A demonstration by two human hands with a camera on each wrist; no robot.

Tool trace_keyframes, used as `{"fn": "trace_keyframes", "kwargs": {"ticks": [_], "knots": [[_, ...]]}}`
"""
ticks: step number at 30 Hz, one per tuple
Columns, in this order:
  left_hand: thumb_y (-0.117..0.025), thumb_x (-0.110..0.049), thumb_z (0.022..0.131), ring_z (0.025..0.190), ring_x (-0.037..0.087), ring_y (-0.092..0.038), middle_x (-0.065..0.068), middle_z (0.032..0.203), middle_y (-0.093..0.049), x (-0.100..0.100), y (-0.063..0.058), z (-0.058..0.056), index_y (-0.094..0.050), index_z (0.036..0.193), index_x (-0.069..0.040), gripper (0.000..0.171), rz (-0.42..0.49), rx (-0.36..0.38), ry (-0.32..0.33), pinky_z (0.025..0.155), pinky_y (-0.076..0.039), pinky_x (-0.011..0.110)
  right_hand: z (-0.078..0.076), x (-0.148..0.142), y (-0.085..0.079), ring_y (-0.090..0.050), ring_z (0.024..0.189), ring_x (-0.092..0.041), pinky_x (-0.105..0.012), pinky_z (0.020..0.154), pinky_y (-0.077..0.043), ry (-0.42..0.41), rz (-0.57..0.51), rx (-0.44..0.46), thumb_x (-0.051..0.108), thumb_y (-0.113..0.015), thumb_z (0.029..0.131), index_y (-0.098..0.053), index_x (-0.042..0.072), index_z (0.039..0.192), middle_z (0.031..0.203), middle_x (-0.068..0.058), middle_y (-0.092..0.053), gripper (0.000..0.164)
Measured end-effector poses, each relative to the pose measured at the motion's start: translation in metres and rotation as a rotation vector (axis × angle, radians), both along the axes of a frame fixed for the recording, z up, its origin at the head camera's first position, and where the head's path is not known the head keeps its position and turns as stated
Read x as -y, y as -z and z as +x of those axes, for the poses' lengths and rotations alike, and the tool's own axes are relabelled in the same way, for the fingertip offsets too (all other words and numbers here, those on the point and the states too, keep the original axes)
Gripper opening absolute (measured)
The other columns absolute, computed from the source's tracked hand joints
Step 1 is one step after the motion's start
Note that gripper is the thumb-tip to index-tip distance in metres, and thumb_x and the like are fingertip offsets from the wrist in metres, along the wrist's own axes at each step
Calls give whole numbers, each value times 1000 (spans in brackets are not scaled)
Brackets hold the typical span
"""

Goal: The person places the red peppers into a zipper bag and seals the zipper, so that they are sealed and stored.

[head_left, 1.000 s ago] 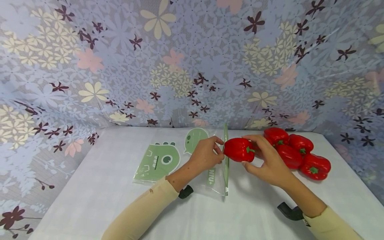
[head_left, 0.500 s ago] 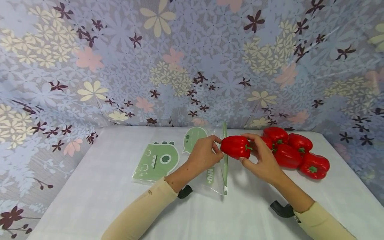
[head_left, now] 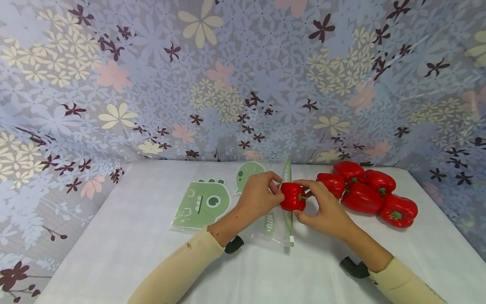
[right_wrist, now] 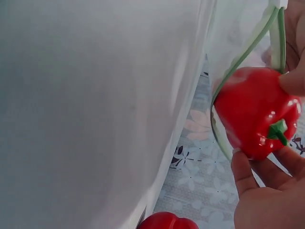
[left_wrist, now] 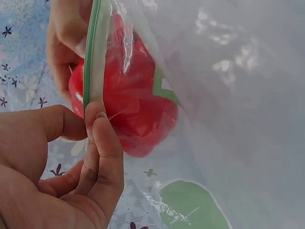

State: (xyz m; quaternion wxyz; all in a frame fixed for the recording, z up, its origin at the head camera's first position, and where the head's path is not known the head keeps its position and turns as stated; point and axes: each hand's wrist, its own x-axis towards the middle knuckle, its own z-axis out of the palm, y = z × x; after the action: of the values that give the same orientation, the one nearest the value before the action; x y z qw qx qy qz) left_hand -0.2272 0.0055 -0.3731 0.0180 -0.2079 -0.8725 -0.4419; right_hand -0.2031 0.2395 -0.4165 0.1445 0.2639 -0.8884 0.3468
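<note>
My right hand [head_left: 325,211] grips a red bell pepper [head_left: 291,197] with a green stem, its fingers and thumb around the stem end. The pepper's other end sits inside the mouth of a clear zip bag [head_left: 279,234] with green prints. In the left wrist view, much of the pepper [left_wrist: 136,119] shows through the plastic. Between thumb and fingers, my left hand [head_left: 260,195] pinches the bag's rim by the green zip strip [left_wrist: 89,57]. The right wrist view shows the opening spread around the pepper [right_wrist: 255,107], stem facing outward.
Several more red bell peppers [head_left: 362,198] lie grouped on the right of the white table [head_left: 114,236]. The bag's flat left part bears a green monster print [head_left: 206,202]. A floral cloth [head_left: 243,84] hangs behind. Both wrists carry black mounts [head_left: 355,268].
My right hand has moved left, pushing the pepper from in front of the bag's mouth into it. The bag's opening has spread wider. My left hand keeps its pinch on the rim.
</note>
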Motion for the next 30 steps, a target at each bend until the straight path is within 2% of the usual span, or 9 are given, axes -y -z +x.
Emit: {"fn": "trace_keyframes", "kwargs": {"ticks": [2,6,9,14,23,27,30], "knots": [[-74,-7,90,63,6,-62,-4,80,-67,0,-1,0,-72,120,-4,30,10,-1,-1,56,-54,21,0,1,1,-60,115,-14,-47,93,-60,-13,5,-2,10,-92,76,-54,15,150,135,3,-63,84],[-73,-7,90,64,5,-64,-4,80,-67,0,-2,1,-72,118,-4,28,35,11,4,58,-55,21,-1,4,1,-61,120,-17,-40,97,-60,-47,7,-3,6,-92,78,-54,12,152,141,1,-61,84],[-72,-7,89,65,5,-64,-4,80,-68,0,-3,1,-73,117,-3,28,34,12,9,59,-55,20,-2,7,0,-60,121,-19,-36,99,-59,-66,9,-12,3,-91,78,-55,11,151,139,-3,-57,81],[-72,-6,88,64,5,-63,-6,79,-68,0,-4,0,-73,117,-5,29,18,7,11,58,-54,21,-2,15,1,-62,116,-21,-44,98,-59,-79,27,-14,4,-89,81,-58,11,150,132,-3,-56,76],[-72,-6,85,61,3,-63,-8,76,-68,-2,-2,-1,-74,114,-6,29,50,7,14,56,-51,21,-11,30,2,-72,108,-23,-43,96,-61,-72,22,97,-3,-84,80,-60,5,141,132,-3,-58,65],[-72,-4,86,60,4,-66,-6,77,-69,-3,-3,0,-73,115,-5,29,85,40,20,56,-53,21,-15,37,1,-70,111,-23,-41,99,-59,-89,-24,165,-3,-84,82,-64,7,128,127,-4,-59,52],[-71,-4,88,61,4,-66,-6,78,-69,-4,-3,1,-72,116,-5,29,89,53,24,57,-54,21,-17,40,1,-69,115,-23,-39,100,-58,-94,-50,211,1,-87,84,-65,7,125,124,-5,-61,47]]}}
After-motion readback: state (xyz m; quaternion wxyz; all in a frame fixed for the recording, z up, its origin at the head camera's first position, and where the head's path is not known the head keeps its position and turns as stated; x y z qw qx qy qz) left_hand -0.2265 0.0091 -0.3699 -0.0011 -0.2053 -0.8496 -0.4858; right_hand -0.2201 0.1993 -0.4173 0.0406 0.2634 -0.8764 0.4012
